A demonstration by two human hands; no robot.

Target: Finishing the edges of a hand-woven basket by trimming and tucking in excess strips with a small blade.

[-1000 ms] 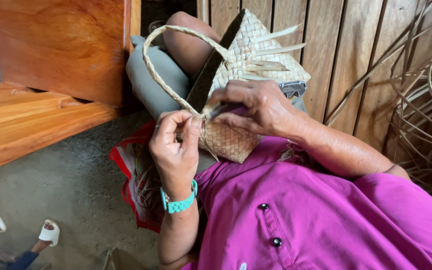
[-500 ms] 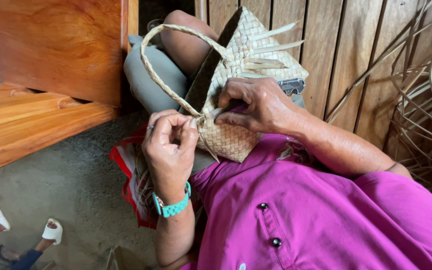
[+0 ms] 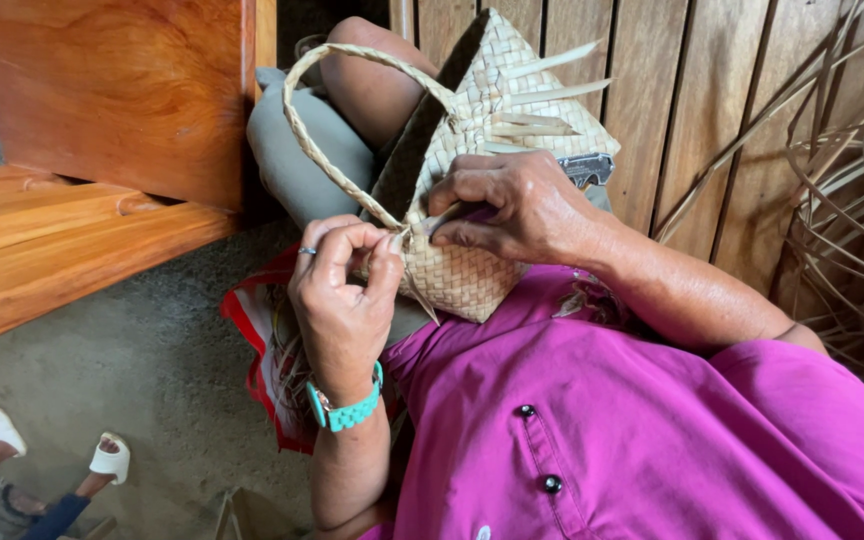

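basket: small woven palm-leaf basket (image 3: 472, 180) rests on the person's lap, tilted, mouth facing left
step: looks like fixing the braided handle (image 3: 337, 120) to the rim; loose strip ends (image 3: 552, 95) stick out untrimmed
left hand: left hand (image 3: 342, 290) pinches a strip at the handle base, fingertips closed on it
right hand: right hand (image 3: 517, 205) clamps the basket wall beside the joint
next move: likely a tight tuck needing both hands
room: wooden bench (image 3: 102, 150) left, plank wall (image 3: 712, 120) behind, coiled strips (image 3: 852, 200) right; little slack

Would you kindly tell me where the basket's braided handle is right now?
In the head view, the handle arches up left of the basket, over the knee; its near end meets the rim just above the left hand.
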